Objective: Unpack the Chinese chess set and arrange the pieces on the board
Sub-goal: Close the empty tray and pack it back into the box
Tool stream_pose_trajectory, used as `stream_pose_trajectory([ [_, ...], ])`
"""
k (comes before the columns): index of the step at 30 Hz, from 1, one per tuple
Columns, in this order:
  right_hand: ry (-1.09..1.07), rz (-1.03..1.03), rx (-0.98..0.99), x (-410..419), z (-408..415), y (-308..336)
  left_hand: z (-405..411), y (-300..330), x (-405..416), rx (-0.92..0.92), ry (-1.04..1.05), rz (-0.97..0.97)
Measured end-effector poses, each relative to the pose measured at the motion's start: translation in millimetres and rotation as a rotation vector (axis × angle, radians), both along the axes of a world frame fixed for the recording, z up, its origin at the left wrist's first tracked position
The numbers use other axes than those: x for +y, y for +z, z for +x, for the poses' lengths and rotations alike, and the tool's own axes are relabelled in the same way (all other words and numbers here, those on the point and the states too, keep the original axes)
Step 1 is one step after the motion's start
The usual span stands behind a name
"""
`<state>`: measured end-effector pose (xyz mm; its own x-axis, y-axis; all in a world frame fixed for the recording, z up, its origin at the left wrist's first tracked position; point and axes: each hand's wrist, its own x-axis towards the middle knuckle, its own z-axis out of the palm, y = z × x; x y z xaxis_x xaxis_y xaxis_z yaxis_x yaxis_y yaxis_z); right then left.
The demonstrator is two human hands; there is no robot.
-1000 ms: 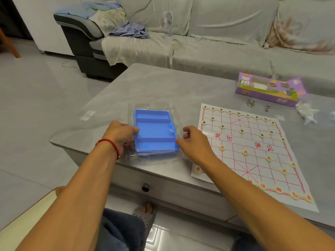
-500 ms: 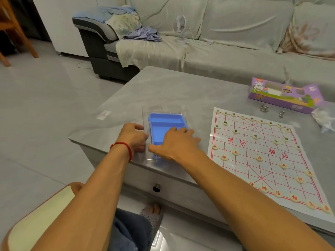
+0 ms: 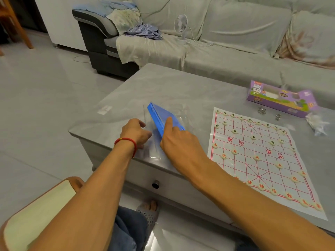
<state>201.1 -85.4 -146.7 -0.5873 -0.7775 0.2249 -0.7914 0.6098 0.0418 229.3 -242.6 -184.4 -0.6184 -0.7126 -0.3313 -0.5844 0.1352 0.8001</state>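
Item: blue tray (image 3: 164,117), flat 1 second ago, now tilted up on edge between our hands. Right hand (image 3: 178,142) grasps it; left hand (image 3: 136,132) pins clear packaging (image 3: 154,151). Board (image 3: 261,156) right of them, pieces set: tidying remains.

A grey sofa (image 3: 235,51) runs along the far side of the grey desk (image 3: 172,87), with a small white fan (image 3: 180,24) standing on its seat and crumpled striped cloth (image 3: 144,31) heaped beside the armrest. Two small metal rings (image 3: 262,111) lie on the desk near a crumpled clear wrapper (image 3: 317,124). A wooden chair leg (image 3: 20,28) shows at the far left on the tiled floor (image 3: 36,105).
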Motion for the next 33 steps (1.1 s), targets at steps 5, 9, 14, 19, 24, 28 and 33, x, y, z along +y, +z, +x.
stream_pose_trajectory([
  [5, 0.016, -0.044, 0.000, 17, -8, 10, 2, 2, -4, 0.046, 0.072, -0.062],
  [9, 0.162, -0.116, -0.007, 34, -10, 0, 10, 27, 0, 0.398, 0.256, 0.545],
  [14, 0.402, -0.142, 0.149, 51, -26, -22, 16, 37, -4, 0.469, 0.191, 0.779],
  [19, 0.412, -0.291, 0.119, 65, -46, -21, 27, 43, -11, 0.559, 0.089, 0.937],
  [24, -0.164, -0.801, -0.441, 50, -53, -9, 30, 49, 4, 0.618, 0.049, 0.935],
  [28, -0.373, -0.955, -1.238, 19, -52, 1, 28, 52, 23, 0.642, -0.067, 0.863],
  [33, -0.306, -1.026, -1.418, 0, -71, 15, 33, 48, 18, 0.473, -0.028, 0.610],
])
